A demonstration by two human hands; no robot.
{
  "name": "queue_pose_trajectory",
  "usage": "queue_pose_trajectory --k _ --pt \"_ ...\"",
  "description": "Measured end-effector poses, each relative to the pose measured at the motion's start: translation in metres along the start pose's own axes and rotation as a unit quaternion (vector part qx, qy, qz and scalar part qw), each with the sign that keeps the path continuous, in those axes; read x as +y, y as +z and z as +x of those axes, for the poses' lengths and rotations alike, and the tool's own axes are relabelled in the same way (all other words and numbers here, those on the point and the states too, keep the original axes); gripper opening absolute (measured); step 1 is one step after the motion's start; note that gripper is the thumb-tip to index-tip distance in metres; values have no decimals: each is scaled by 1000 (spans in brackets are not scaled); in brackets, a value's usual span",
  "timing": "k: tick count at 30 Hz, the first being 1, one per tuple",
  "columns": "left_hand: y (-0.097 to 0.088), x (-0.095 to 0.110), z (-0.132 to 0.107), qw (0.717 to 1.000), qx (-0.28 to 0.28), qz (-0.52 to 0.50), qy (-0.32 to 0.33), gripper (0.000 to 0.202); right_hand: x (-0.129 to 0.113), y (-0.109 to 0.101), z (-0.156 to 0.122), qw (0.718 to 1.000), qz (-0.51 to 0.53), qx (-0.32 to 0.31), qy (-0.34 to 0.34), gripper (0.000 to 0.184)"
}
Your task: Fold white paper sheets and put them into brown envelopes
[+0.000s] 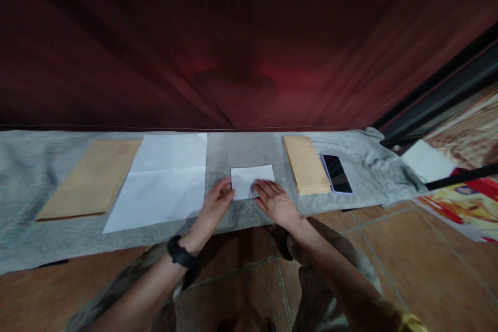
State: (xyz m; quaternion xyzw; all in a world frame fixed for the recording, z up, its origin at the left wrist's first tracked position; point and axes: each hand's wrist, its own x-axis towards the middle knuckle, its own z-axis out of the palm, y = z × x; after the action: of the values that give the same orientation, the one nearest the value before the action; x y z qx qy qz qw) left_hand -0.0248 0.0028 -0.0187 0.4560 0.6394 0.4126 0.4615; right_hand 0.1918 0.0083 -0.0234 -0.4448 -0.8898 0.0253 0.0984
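A small white folded paper [245, 179] lies on the grey cloth in front of me. My left hand [218, 197] is at its left edge, fingers curled and thumb at the lower left corner, gripping it there. My right hand [275, 201] rests flat on the right part of the paper, fingers stretched out. Left of my hands lies a larger white sheet [167, 187] with a crease across its middle. To the right is a stack of small brown envelopes [307, 165].
Large brown envelopes [91, 179] lie at the left, partly beside the white sheet. A phone [336, 174] sits right of the small envelopes. The grey cloth [249, 148] covers a long narrow surface, with a dark red curtain [241, 52] behind it. Tiled floor [412, 254] shows below.
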Motion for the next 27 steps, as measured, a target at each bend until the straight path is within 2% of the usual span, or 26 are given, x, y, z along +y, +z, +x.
queue_pose_trajectory --k 3,5,9,11,12,14,15,17,19,20,21,22,24,27 --pt "-2 10 -1 989 -8 -118 -87 57 -3 -1 2 1000 -9 -2 0 41" --pt "-1 17 -2 981 -17 -161 -108 61 -6 -1 4 1000 -8 -7 7 41" --pt "1 27 -3 973 -70 -208 -71 58 -12 -4 8 998 51 3 47 43" --pt "1 30 -2 969 -90 -223 -51 57 -10 -8 10 987 127 35 93 42" --pt "1 31 -1 970 -79 -225 -41 57 -8 -11 12 973 180 66 125 39" --pt "1 32 1 974 -22 -223 -25 57 -4 -18 16 918 315 145 194 31" --pt "1 32 3 975 8 -223 -22 57 -2 -21 18 873 395 180 225 27" --pt "2 33 5 972 30 -232 -27 59 0 -26 21 754 557 219 271 24" --pt "5 33 6 970 7 -242 -33 60 -1 -27 24 623 686 221 305 24" --pt "6 32 7 970 -14 -242 -31 59 -3 -26 26 567 727 218 320 26" --pt "6 31 8 971 -34 -237 -26 57 -5 -25 27 524 754 213 334 29" --pt "6 30 10 972 -51 -227 -17 56 -8 -23 28 496 770 203 346 31" --pt "3 26 16 980 -77 -183 6 51 -10 -20 28 477 780 178 363 33" --pt "-6 19 28 989 -109 -91 48 45 -4 -17 27 496 764 164 378 36"
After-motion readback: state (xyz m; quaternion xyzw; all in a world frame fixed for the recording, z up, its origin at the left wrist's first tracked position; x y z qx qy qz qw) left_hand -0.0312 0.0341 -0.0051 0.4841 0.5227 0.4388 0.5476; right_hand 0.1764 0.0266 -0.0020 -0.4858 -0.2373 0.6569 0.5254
